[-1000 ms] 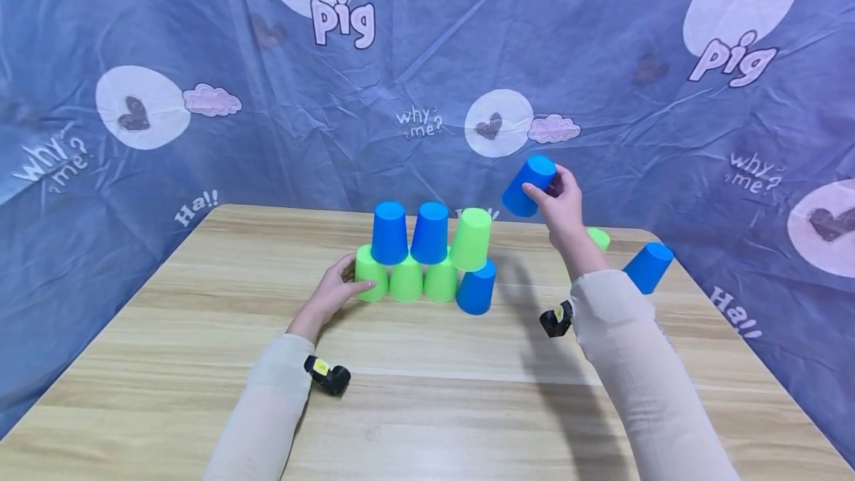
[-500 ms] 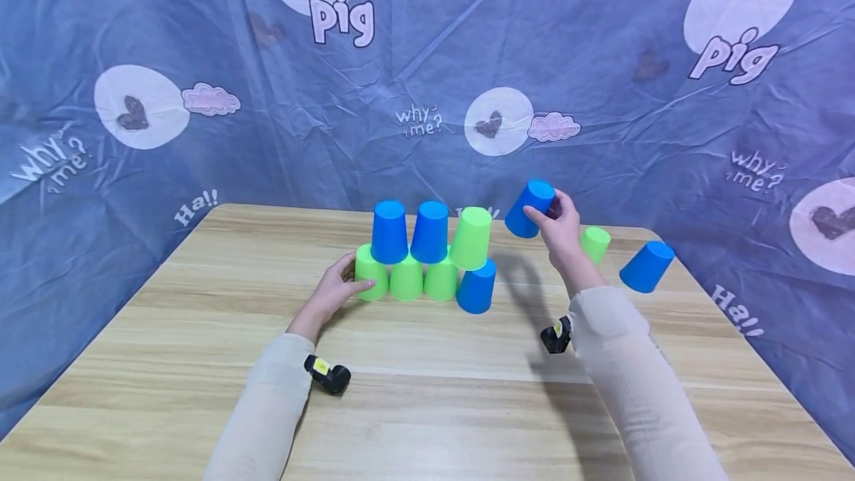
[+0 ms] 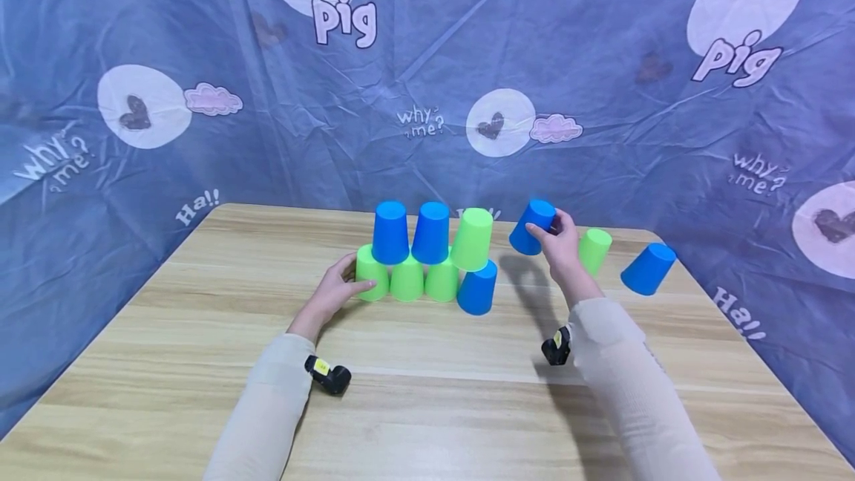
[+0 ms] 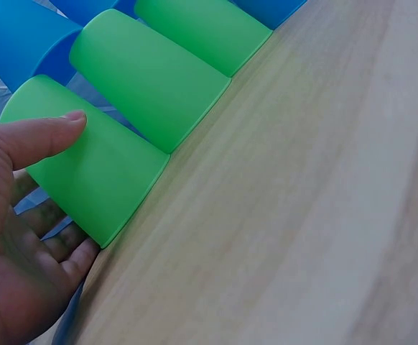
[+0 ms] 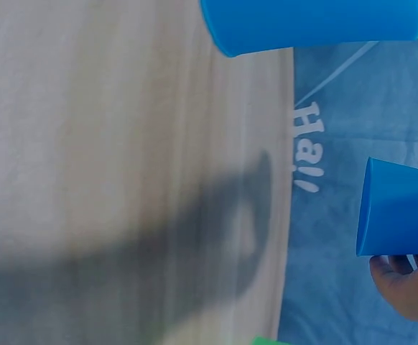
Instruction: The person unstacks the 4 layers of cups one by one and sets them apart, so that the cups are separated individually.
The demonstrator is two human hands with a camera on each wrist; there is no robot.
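Observation:
An upside-down cup stack stands mid-table. Its bottom row holds several cups, ending in a blue cup (image 3: 477, 288) on the right. Two blue cups (image 3: 390, 234) and a green cup (image 3: 472, 239) form the upper row. My left hand (image 3: 332, 289) grips the leftmost bottom green cup (image 4: 98, 162), thumb on its near side and fingers round the back. To the right of the stack, my right hand (image 3: 561, 249) holds another blue cup (image 3: 533, 227) above the table, mouth down and slightly tilted. That held cup (image 5: 403, 208) also shows in the right wrist view.
Right of my right hand are a green cup (image 3: 595, 249) and a blue cup (image 3: 649, 269), both mouth down. The wooden table (image 3: 427, 407) ends at a patterned blue cloth (image 3: 414, 58) behind. Each sleeve bears a black wrist camera (image 3: 329, 375).
My right hand has lowered the blue cup toward the table, uncovering more of the green cup behind the arm. My left hand and the stack have stayed put.

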